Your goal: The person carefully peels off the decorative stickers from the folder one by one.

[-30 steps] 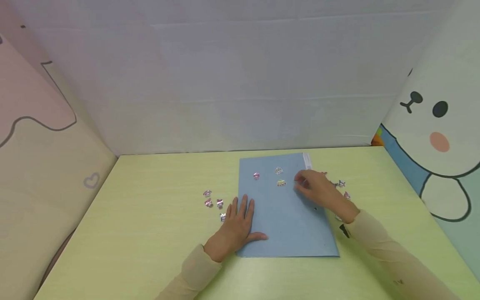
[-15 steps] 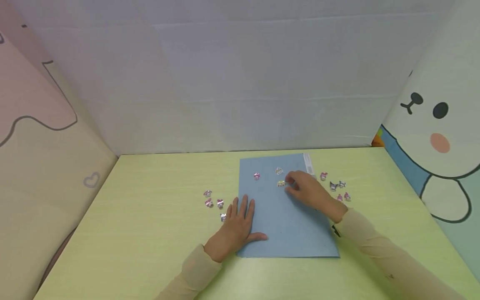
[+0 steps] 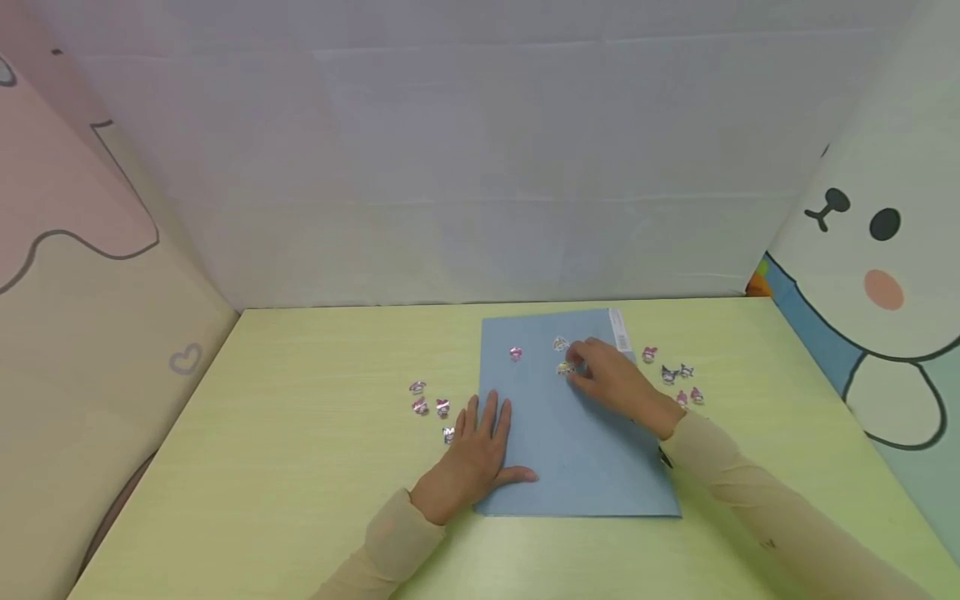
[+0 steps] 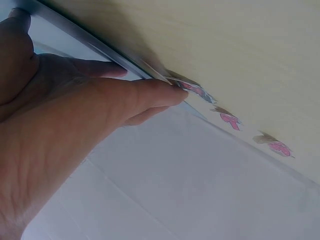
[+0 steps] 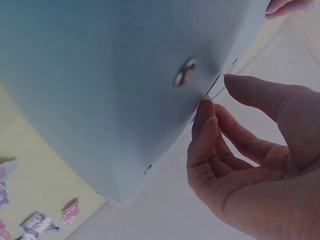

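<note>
A flat blue folder or board (image 3: 577,467) with a white barcode label lies on the table. My left hand (image 3: 471,454) rests spread on its left edge, thumb on the blue surface, one fingertip beside a sticker (image 4: 195,90) in the left wrist view. Over the upper right part of the board is my right hand (image 3: 611,379), its thumb and index finger slightly apart at a small yellow sticker (image 3: 565,367). Whether they touch that sticker cannot be made out. Just above it lies a whitish sticker (image 3: 560,343); a pink sticker (image 3: 515,354) sits farther left.
Several small character stickers (image 3: 420,406) lie on the yellow-green table (image 3: 322,450) left of the board. More stickers (image 3: 669,375) are scattered to its right. A pale cloth wall (image 3: 480,167) closes the back, with cartoon-printed panels (image 3: 885,275) at the sides.
My right hand has moved left across the board to the yellow sticker, uncovering the stickers on the right. My left hand has stayed in place.
</note>
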### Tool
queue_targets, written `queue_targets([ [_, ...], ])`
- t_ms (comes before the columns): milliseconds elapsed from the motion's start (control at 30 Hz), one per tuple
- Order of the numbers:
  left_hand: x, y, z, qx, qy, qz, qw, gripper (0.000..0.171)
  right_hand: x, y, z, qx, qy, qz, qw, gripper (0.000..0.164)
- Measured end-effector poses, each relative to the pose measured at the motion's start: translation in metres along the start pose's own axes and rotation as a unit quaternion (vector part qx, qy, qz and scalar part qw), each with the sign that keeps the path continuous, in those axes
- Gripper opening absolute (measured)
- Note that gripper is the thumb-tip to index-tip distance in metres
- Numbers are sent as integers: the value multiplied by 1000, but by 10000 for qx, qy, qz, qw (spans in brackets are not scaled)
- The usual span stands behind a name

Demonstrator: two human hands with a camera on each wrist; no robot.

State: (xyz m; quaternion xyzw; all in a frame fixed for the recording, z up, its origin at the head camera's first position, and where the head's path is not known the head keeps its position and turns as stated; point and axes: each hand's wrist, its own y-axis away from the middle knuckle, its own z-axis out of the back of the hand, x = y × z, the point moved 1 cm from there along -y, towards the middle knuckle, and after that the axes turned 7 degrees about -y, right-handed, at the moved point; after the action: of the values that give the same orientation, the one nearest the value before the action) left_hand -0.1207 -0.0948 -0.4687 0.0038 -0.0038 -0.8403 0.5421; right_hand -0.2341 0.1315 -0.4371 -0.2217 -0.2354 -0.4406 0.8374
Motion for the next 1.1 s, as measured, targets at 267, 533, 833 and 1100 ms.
queue_targets([
  [267,0,-1,0,73,56,-15,10000,99,-1,-4,-2,-9,239,16,9997,22],
  [533,-1,-2,-2,113,28,7,9999,100,2,-9,-2,31,394,128,9991,13],
  [833,0,-2,-4,62,-44,-6,10000,100,3,-12,-4,86,425,4,9991,7],
  [1100,-1,0,1,49,-8,9,10000,99,3,-14,-6,-156,443,235,9986,6],
])
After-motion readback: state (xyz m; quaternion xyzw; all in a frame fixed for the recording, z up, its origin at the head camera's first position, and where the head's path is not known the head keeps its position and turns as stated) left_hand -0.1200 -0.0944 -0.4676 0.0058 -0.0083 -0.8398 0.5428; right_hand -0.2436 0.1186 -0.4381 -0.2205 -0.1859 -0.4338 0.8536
